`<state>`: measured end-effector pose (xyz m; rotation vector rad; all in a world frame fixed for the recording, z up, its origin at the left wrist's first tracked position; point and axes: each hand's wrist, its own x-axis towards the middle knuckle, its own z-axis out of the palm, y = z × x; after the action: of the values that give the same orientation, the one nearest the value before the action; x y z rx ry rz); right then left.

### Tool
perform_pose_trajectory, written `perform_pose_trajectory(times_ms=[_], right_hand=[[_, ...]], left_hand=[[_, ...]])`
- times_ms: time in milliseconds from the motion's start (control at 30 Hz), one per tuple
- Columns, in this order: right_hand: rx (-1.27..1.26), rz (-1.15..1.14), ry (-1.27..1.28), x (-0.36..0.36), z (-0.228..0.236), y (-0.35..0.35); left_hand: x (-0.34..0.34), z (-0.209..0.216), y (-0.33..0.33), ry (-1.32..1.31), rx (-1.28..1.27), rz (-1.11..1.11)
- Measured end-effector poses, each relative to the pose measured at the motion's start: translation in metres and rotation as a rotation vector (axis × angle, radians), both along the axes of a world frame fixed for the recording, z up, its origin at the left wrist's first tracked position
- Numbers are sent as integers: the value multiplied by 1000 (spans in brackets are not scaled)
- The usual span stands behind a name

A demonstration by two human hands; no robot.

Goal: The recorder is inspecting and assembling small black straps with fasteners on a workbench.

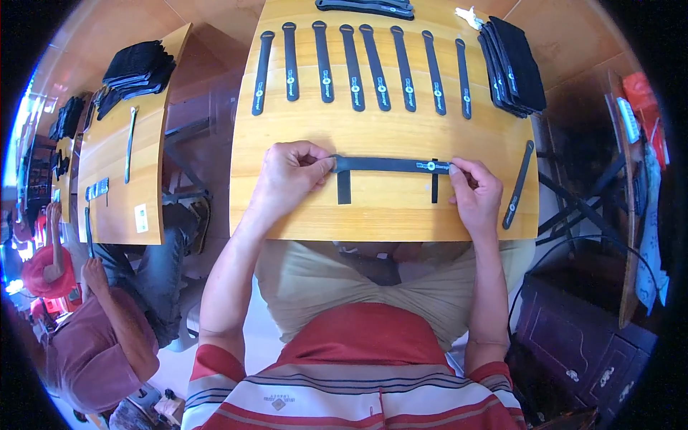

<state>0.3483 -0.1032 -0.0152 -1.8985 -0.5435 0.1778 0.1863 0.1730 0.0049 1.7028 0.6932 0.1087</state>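
A black fabric strap (387, 165) with a small printed mark is stretched level between my two hands, low over the near part of the wooden table (308, 222). My left hand (295, 170) pinches its left end between thumb and fingers. At the other end, my right hand (476, 188) is closed on the strap's tip. Beneath it, a wider black strip (344, 189) and a narrower black strip (434, 188) lie upright on the tabletop, partly covered by the strap. A single similar strap (519, 185) lies slanted to the right of my right hand.
Several black straps with slotted ends, one of them a middle strap (374, 68), lie in a row beyond my hands. A thick strap stack (517, 64) sits at the far right, another bundle (365, 7) at the far edge. Left, a person (107, 337) works at another table (143, 168).
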Motion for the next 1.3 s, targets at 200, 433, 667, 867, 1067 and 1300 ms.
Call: perform_pose_trajectory(times_ms=[200, 433, 667, 867, 1067, 1300], right_hand=[[42, -23, 38, -2, -3, 1], [-1, -31, -71, 2, -7, -1], [-4, -29, -65, -1, -5, 4], [-4, -30, -68, 0, -4, 2], [-7, -28, -72, 1, -8, 1], [6, -27, -50, -2, -2, 5]], left_hand=[[-1, 3, -2, 17, 11, 3], [-1, 1, 0, 12, -7, 10], [-2, 2, 0, 23, -4, 38], [-1, -1, -1, -14, 0, 24], [-1, 3, -3, 1, -4, 27], [-2, 6, -4, 10, 32, 27]])
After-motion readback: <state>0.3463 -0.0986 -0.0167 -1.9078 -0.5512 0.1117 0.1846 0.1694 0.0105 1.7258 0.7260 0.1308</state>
